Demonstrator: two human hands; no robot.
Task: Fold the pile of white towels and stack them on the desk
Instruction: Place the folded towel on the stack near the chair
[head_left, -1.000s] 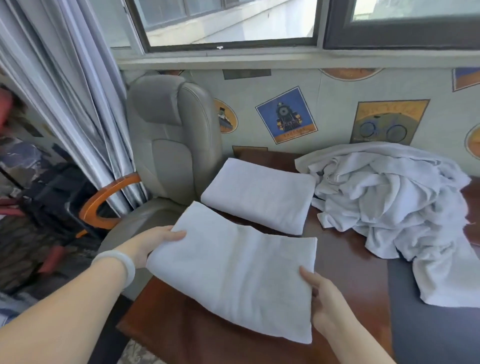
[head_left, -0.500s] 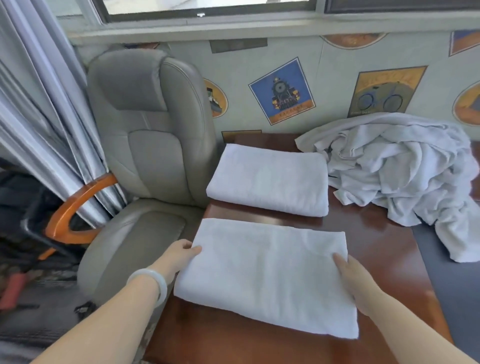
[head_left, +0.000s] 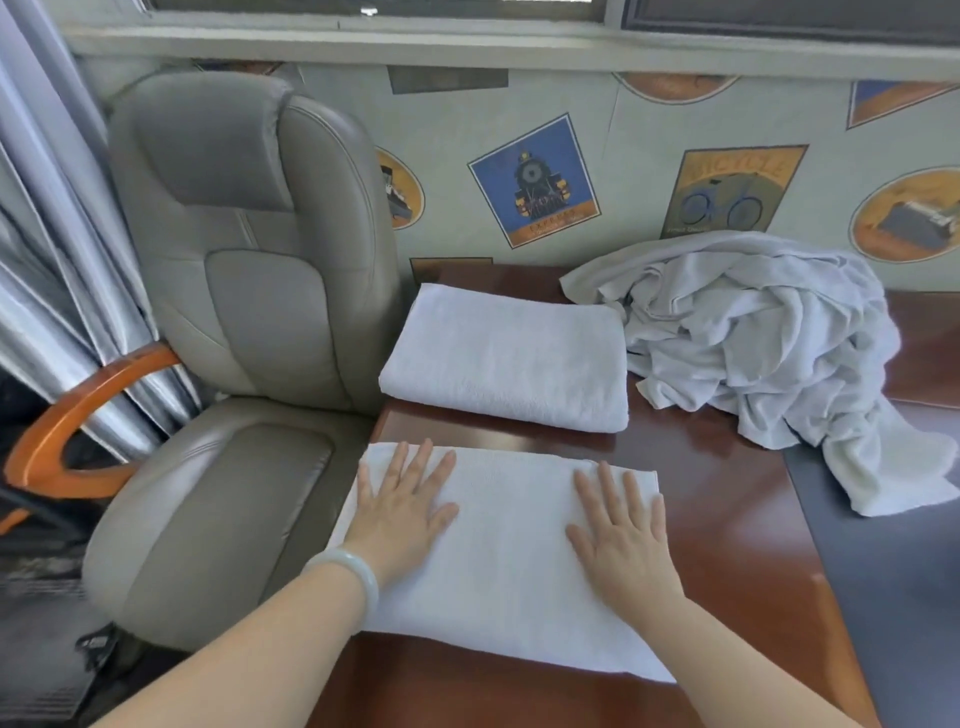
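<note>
A folded white towel (head_left: 509, 566) lies flat at the near left corner of the brown desk (head_left: 727, 530). My left hand (head_left: 400, 509) presses flat on its left part, fingers straight and spread. My right hand (head_left: 618, 535) lies flat on its right part, fingers also straight. Behind it, apart from it, sits a second folded white towel (head_left: 504, 358). A crumpled pile of white towels (head_left: 753, 338) is heaped at the back right, with one end trailing toward the near right.
A grey padded chair (head_left: 249, 291) with an orange wooden armrest (head_left: 78, 410) stands tight against the desk's left edge. A dark mat (head_left: 893, 582) covers the desk's right part. The papered wall (head_left: 623, 171) runs behind, and curtains (head_left: 52, 260) hang at left.
Both hands held the folded towel by its left and right ends and set it on the desk. Now they lie flat on top of it with straight fingers.
</note>
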